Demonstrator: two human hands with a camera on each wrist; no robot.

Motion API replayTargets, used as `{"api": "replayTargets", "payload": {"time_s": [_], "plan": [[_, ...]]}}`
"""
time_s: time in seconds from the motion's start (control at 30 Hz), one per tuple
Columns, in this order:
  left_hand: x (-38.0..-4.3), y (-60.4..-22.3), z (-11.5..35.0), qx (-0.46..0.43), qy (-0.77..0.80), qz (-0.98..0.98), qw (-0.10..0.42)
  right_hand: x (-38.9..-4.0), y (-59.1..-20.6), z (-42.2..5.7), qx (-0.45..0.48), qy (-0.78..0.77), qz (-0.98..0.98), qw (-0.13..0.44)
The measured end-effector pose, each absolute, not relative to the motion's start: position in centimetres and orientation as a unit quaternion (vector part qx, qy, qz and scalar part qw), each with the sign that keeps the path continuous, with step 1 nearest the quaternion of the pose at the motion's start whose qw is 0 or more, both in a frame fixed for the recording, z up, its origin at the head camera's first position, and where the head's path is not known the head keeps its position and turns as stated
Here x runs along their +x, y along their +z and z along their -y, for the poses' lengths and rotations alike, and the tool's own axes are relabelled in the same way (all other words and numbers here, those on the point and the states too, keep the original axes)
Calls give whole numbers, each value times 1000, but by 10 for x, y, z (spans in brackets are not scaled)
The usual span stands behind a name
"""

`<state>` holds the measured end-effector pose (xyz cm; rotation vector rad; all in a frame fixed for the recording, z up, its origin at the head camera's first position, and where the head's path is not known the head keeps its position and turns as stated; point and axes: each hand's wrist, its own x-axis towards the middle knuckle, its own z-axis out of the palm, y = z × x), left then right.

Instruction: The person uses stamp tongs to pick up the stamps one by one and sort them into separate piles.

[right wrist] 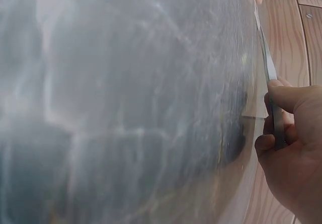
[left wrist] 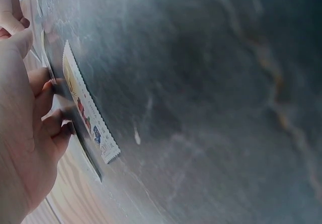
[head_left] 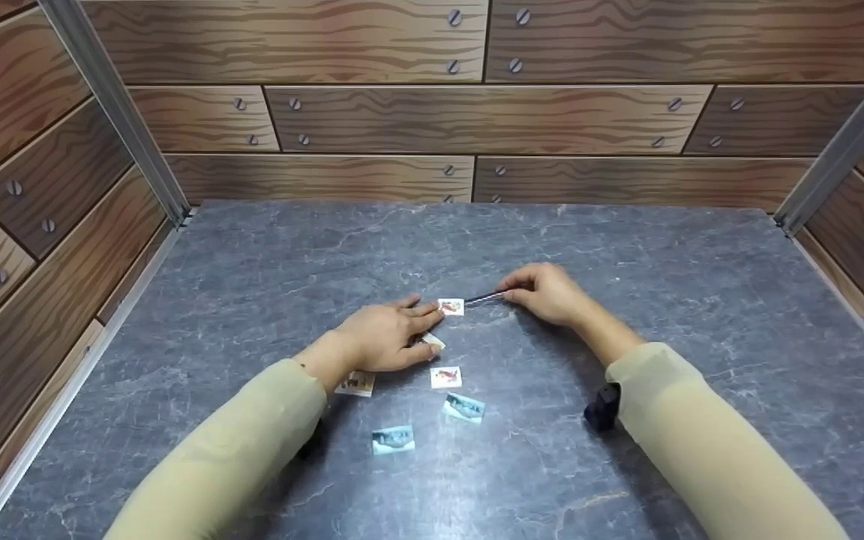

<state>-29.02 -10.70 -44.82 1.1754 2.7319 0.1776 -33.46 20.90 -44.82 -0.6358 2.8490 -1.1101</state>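
Observation:
My right hand pinches a pair of slim metal tweezers between thumb and fingers. The tweezers' tips point left, right at the edge of a small white stamp with a red picture. My left hand lies palm down with fingers spread, its fingertips at that stamp's left edge. Under its thumb, part of another stamp shows. A yellowish stamp sits partly hidden beneath the left wrist. In the left wrist view, a stamp with perforated edges lies beside the fingers.
Nearer to me on the grey marbled table are a red-pictured stamp and two bluish stamps, one tilted and one further left. Wood-patterned walls enclose the back and sides.

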Motion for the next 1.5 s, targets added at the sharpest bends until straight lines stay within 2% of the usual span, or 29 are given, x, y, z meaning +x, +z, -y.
{"api": "replayTargets", "payload": {"time_s": [0.47, 1.1, 1.5], "plan": [[-291, -448, 106, 400, 60, -911, 74, -335, -450, -206, -202, -342, -918, -3], [-291, -443, 106, 397, 54, -912, 90, -332, -447, -206, -201, -333, -921, -30], [-272, -435, 113, 459, 33, -886, 51, -328, -446, -219, -189, -346, -918, -41]]}}
